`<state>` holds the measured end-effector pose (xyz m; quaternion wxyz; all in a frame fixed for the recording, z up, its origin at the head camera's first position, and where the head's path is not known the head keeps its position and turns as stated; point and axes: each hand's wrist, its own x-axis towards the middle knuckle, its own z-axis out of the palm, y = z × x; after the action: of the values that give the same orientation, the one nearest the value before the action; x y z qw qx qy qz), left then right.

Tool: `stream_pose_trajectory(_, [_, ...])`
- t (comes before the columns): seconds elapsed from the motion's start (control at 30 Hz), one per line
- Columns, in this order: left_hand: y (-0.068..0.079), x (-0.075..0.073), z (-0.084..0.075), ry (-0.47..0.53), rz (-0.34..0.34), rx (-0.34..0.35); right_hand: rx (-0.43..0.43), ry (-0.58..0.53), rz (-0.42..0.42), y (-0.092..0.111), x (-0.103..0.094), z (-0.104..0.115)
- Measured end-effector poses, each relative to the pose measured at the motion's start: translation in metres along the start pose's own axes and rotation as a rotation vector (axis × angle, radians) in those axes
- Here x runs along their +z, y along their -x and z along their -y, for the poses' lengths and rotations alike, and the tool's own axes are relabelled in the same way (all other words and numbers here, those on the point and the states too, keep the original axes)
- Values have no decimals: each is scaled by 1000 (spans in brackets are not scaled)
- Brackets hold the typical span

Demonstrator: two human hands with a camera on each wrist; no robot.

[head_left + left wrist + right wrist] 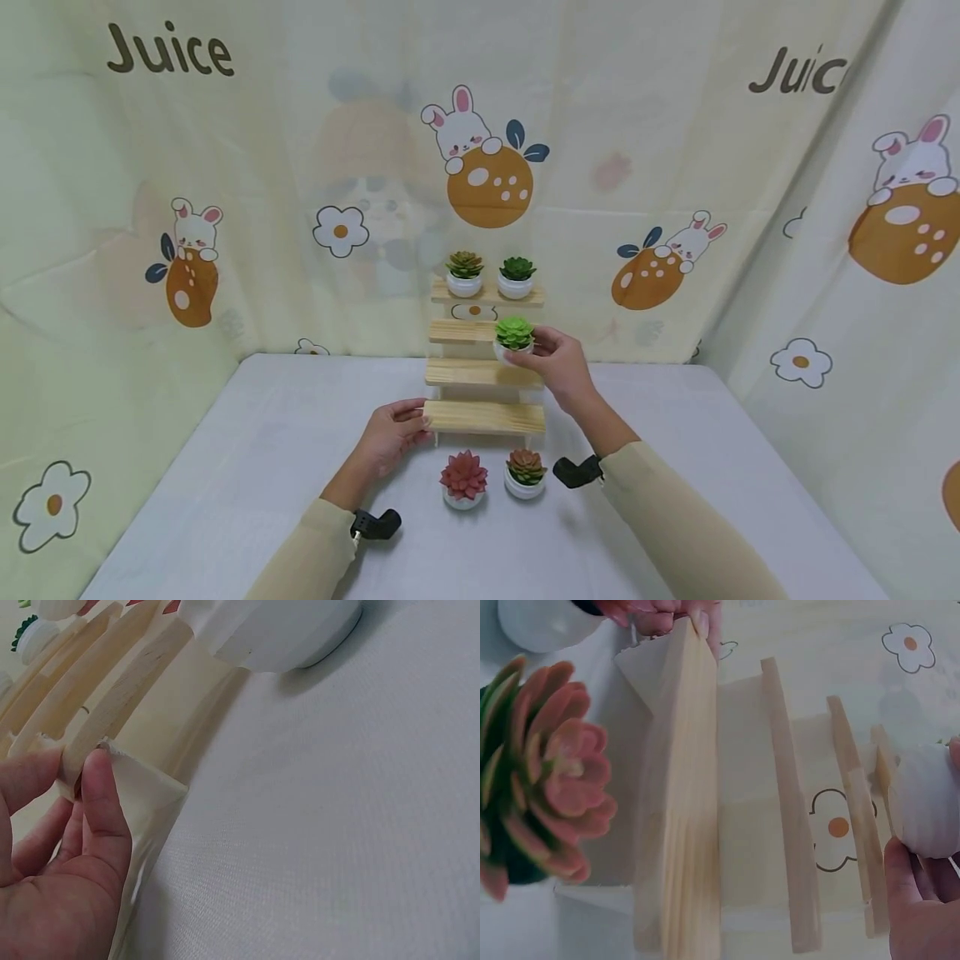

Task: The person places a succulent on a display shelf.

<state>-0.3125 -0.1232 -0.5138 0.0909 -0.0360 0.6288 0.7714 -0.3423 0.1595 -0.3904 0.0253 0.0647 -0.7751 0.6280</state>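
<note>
A wooden four-step display stand [483,417] stands on the table, its planks rising toward the back. My left hand [392,433] pinches the left end of the lowest plank; in the left wrist view, the thumb [103,795] presses the plank's edge [124,694]. With my right hand [562,367] I hold a bright green succulent [514,332] by its white pot [928,802], upright at the right end of the second plank from the top. A brownish-green succulent [465,265] and a dark green one [517,270] sit on the top plank.
In front of the stand, a red succulent [463,475] and a reddish-green succulent [526,467] stand in white pots on the white tabletop [285,450]. A printed curtain [285,167] hangs close behind the stand. Black wrist cameras sit on both wrists.
</note>
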Motion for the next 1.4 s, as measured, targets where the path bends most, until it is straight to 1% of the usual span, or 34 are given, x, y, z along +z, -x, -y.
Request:
stream_pose_trajectory(0.17, [0, 1, -1, -1, 3, -3, 8, 18, 0, -5, 8, 8])
stream_pose_trajectory(0.27, [0, 1, -2, -3, 4, -6, -6, 17, 7, -10, 12, 11])
stream_pose_trajectory(0.47, [0, 2, -2, -4, 6, 3, -39, -20, 28, -20, 21, 14])
stream_pose_trajectory(0.57, [0, 2, -2, -4, 4, 3, -52, -15, 20, -24, 27, 16])
stream_pose_trajectory(0.77, [2, 2, -3, -8, 1, 5, -46, -13, -2, -29, 37, 21])
stream_pose_trajectory(0.97, [1, 0, -2, -6, 5, 5, -77, 10, -6, -33, 48, 23])
stream_pose_trajectory(1.23, [1, 0, -1, -10, 6, -3, -104, 88, -51, -41, 59, 18])
stream_pose_trajectory(1.4, [2, 1, -2, -19, 1, -2, -125, 102, -64, -43, 65, 18])
